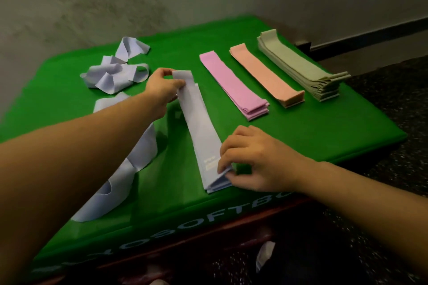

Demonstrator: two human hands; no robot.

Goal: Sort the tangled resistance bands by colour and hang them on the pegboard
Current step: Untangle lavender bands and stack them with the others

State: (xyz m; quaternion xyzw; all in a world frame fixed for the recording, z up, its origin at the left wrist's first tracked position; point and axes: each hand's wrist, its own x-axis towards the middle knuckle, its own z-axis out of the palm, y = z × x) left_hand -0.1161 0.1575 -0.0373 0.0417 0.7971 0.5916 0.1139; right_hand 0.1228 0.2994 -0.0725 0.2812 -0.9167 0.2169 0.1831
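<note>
A flat lavender resistance band (pixel 201 129) lies stretched on top of a small lavender stack in the middle of the green table (pixel 312 136). My left hand (pixel 163 88) pinches its far end, which curls up. My right hand (pixel 251 159) pinches its near end at the stack's front corner. Tangled lavender bands (pixel 115 71) lie at the far left. Another loose lavender band (pixel 125 169) runs under my left forearm. To the right lie sorted stacks: pink (pixel 234 85), peach (pixel 266 74) and sage green (pixel 301 65). No pegboard is in view.
The green cloth carries white lettering on its front drop (pixel 185 224) over a dark wooden frame. A wall rises behind the table. Dark speckled floor lies to the right, and a small pale scrap (pixel 264 257) lies on the floor below the front edge.
</note>
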